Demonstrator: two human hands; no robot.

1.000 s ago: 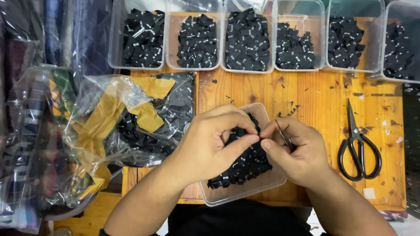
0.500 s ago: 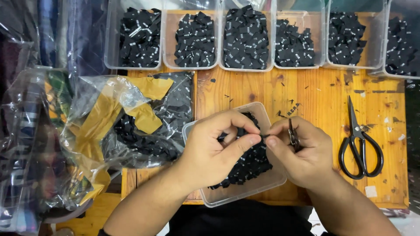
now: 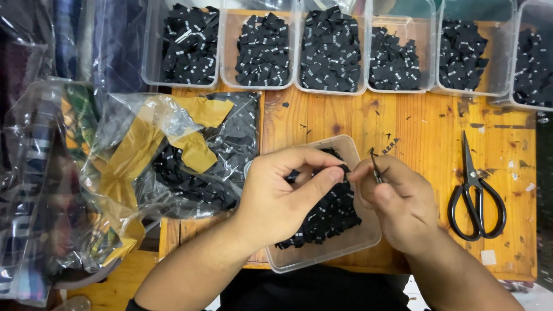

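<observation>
The left hand [image 3: 282, 196] pinches a small, soft black tag [image 3: 343, 169] right beside the right hand [image 3: 397, 198], which grips thin snips [image 3: 375, 168], above the tub [image 3: 322, 259]; it looks light and floppy.

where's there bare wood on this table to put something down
Bare wood lies between the row of tubs at the back, the front tub and the black scissors. A thinner strip runs right of the scissors. The left side is crowded with plastic bags, and both hands fill the middle.
</observation>
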